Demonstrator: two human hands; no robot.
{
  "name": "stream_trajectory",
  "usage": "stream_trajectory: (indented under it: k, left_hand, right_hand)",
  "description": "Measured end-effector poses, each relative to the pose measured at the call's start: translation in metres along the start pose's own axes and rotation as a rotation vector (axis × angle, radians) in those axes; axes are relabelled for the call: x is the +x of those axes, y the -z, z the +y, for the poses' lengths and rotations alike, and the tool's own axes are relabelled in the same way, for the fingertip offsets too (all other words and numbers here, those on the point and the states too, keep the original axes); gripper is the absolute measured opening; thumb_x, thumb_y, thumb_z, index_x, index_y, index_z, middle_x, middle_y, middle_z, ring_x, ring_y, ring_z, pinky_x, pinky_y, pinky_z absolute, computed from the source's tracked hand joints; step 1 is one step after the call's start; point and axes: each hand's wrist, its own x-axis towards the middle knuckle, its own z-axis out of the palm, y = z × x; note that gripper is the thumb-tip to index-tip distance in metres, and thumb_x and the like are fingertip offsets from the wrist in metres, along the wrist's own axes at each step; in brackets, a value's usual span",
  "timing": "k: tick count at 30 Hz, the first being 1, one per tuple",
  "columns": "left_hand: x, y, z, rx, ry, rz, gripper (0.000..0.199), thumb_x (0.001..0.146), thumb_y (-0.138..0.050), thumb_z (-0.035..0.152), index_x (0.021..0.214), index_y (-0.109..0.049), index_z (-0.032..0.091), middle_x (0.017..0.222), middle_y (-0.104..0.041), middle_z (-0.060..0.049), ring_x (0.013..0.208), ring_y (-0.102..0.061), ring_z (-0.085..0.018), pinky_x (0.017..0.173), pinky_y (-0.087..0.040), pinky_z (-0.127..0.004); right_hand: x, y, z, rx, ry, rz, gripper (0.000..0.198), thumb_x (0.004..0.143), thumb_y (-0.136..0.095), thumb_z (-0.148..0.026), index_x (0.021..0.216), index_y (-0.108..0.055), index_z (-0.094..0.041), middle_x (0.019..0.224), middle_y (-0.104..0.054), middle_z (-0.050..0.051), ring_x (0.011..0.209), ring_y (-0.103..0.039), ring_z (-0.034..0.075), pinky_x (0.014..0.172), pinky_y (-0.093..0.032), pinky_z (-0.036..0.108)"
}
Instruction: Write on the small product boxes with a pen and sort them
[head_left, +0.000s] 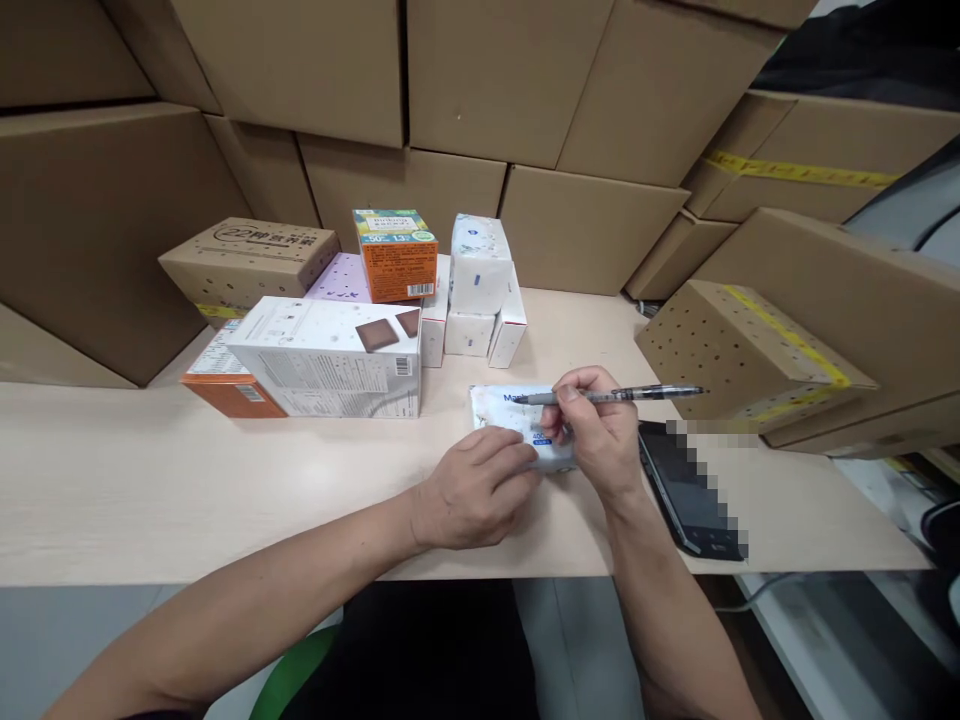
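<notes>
White pack (pixel 511 414): flat on table (pixel 322 490), just below frame centre | left hand (pixel 481 486): on it, fingers curled, can't tell if gripping | right hand (pixel 600 430): fingers clamped on pen (pixel 622 394).

Bare forearms (pixel 285 575) angled inward, left grip (pixel 476 487) palm-down, fingers bent — right grip (pixel 602 440) pinched

white pack (pixel 525 420) partly hidden, black device (pixel 677 482) partly pixelated

Right fingers (pixel 589 376) around pen (pixel 626 394), apparently above packet (pixel 519 416)
</notes>
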Motion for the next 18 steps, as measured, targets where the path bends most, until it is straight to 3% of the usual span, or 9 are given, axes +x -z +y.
stream_trajectory:
  k: [18]
  left_hand:
    - [-0.0022, 0.0008, 0.0033, 0.021, -0.004, -0.059, 0.013, 0.086, -0.054, 0.015, 0.094, -0.064, 0.016, 0.107, -0.071, -0.012, 0.113, -0.062, -0.027, 0.095, -0.054, -0.044]
  right_hand:
    - [-0.0007, -0.0054, 0.0088, -0.441, 0.117, -0.094, 0.018, 0.094, -0.053, -0.034, 0.080, -0.053, -0.022, 0.058, -0.054, -0.005, 0.053, -0.051, 0.011, 0.057, -0.042, 0.025]
